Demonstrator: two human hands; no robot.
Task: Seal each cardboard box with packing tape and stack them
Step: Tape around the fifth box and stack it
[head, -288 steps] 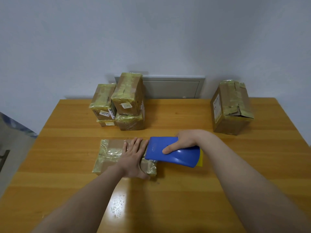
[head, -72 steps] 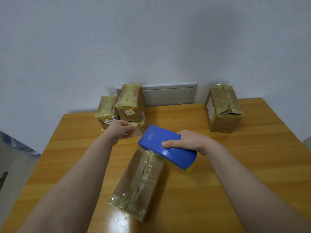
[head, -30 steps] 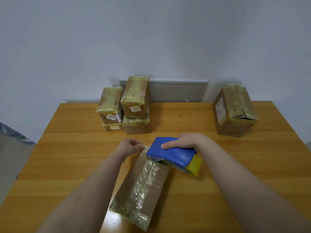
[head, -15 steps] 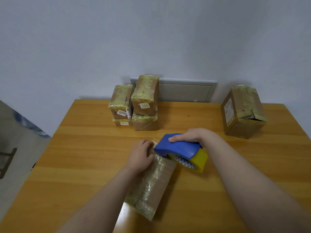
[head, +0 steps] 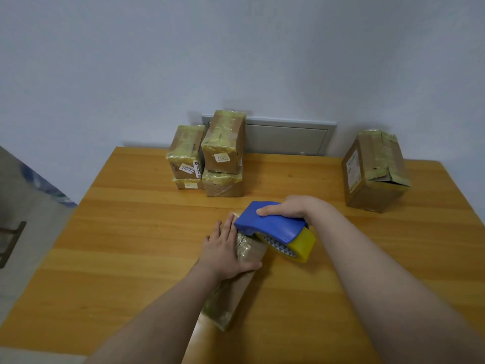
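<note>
Mid-table, left grip (head: 225, 254) spread on box (head: 237, 290), right grip (head: 288, 207) curled round tape dispenser (head: 273, 227) at far end

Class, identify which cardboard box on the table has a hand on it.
The flat box nearest the camera, under the left hand; the stacked boxes and large box stand untouched.

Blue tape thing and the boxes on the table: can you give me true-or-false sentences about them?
1. The right hand holds the blue plastic tape dispenser. True.
2. The left hand hangs in the air. False: it presses down on the flat brown cardboard box.
3. The large brown cardboard box stands alone at the far right. True.
4. The small taped cardboard boxes sit in one flat row. False: four are stacked two high, in two piles.
</note>
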